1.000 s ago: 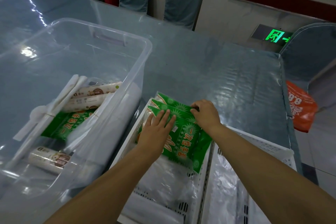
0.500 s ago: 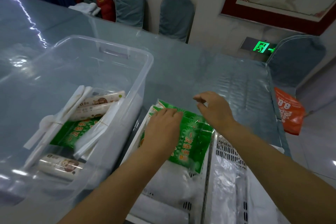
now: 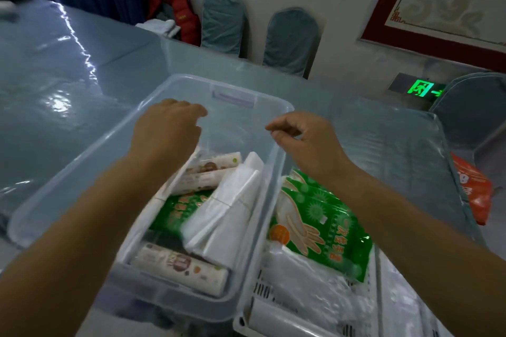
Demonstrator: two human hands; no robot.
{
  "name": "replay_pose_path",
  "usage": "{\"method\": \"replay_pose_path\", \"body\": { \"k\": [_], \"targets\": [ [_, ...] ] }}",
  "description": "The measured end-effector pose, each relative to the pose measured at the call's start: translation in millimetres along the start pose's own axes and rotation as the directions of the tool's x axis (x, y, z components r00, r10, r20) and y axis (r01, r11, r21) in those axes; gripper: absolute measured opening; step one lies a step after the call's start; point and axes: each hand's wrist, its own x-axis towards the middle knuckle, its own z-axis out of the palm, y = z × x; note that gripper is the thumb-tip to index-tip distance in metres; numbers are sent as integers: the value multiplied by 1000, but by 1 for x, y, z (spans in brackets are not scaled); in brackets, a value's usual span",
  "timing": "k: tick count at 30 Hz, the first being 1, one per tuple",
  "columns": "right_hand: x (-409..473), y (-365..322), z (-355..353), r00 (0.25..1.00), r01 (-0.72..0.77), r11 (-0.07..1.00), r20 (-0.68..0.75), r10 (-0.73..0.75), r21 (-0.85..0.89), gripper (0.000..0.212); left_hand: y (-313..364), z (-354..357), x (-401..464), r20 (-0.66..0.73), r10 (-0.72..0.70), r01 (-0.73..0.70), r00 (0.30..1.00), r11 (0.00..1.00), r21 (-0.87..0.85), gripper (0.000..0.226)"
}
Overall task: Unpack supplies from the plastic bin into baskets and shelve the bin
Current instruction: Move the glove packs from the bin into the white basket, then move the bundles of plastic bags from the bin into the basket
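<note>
Left hand [image 3: 167,131] and right hand [image 3: 304,139] hovering empty, fingers loosely curled, over clear plastic bin [image 3: 82,161], rolls [image 3: 180,268] and white bags [image 3: 227,210] inside, green glove packets [image 3: 320,224] in white basket [image 3: 262,293] right

clear see-through plastic bin [image 3: 90,161] | green glove packets printed with white hand shapes, an orange disc and yellow characters [image 3: 320,230] | white perforated plastic basket [image 3: 262,290] | cream rolls with brown print [image 3: 178,265] | white folded plastic bags [image 3: 227,208] | glossy grey-blue bench [image 3: 54,85] | orange bag with white print [image 3: 471,186] | green-lit exit sign [image 3: 423,88]
</note>
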Motion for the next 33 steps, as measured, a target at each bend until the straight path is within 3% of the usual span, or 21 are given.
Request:
{"method": "replay_pose_path", "body": {
  "k": [4, 7, 10, 13, 15, 17, 20, 24, 27, 31, 33],
  "targets": [
    [27, -30, 75, 989, -44, 999, 142, 44, 2, 15, -72, 0, 9, 67, -8, 4, 998, 997, 71, 35],
    [45, -41, 131, 938, -146, 988, 309, 156, -55, 13, -117, 3, 16, 176, 83, -88, 981, 996, 21, 40],
    [52, -41, 185, 825, -312, 944, 462, 327, -111, 10, -154, 12, 17, 256, 157, -149, 954, 988, -50, 42],
    [42, -34, 235, 622, -318, 881, 624, 473, -351, 22, -171, 23, 11, 248, 192, -139, 950, 967, -214, 35],
    [30, -29, 263, 521, -441, 804, 615, 592, -400, 41, -174, 29, 10, 206, 200, -139, 958, 951, -274, 33],
    [21, -31, 286, 462, -720, 644, 514, 723, -259, 56, -176, 33, 11, 175, 170, -115, 970, 952, -285, 31],
    [11, -36, 312, 426, -875, 484, 427, 797, -29, 67, -179, 36, 12, 183, 128, -70, 975, 954, -292, 29],
    [11, -38, 318, 417, -895, 446, 377, 827, 10, 46, -180, 36, 12, 193, 141, -82, 971, 955, -286, 28],
    [21, -38, 302, 453, -888, 452, 301, 839, 77, 39, -174, 32, 12, 202, 158, -121, 967, 975, -186, 29],
    [44, -43, 245, 625, -780, 605, 165, 763, 159, 19, -155, 18, 18, 186, 195, -173, 963, 976, -130, 30],
    [55, -43, 202, 739, -671, 737, 4, 673, 81, 14, -142, 10, 24, 220, 247, -230, 944, 968, -101, 31]
  ]
}}
